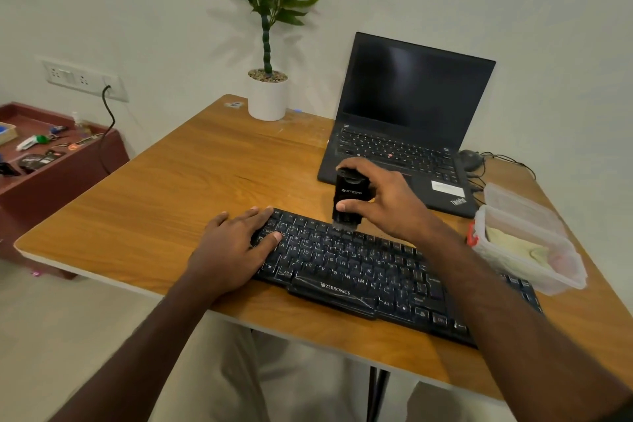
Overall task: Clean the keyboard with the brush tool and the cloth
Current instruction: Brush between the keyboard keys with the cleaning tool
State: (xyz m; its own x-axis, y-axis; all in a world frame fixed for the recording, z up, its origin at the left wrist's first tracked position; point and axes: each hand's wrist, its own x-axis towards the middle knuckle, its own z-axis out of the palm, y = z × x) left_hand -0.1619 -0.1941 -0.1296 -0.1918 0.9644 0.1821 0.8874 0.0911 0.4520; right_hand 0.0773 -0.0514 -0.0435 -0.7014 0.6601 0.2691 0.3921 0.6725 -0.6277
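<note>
Head view: brushing under way. Right hand [383,202] grips brush tool [348,197], bristles on keyboard [359,271] top row; left hand [233,243] flat, steadying. Cloth untouched in container [527,243] at 3 o'clock.

The black brush tool [348,197] is gripped upright by the right hand [383,202], thumb on its front face, bristles set down on the top rows of the black keyboard [359,271]. The keyboard's left end is pressed flat by the left hand [236,247], fingers straight across the keys. The keyboard is laid at a slant across the wooden table [191,181]. Behind it, an open laptop [407,120] is seen, screen dark. A clear plastic container [527,243] is placed at the right, just beside the keyboard's far end, something pale held inside. A potted plant [268,92] is stood at the back edge, a mouse [471,158] beside the laptop.
</note>
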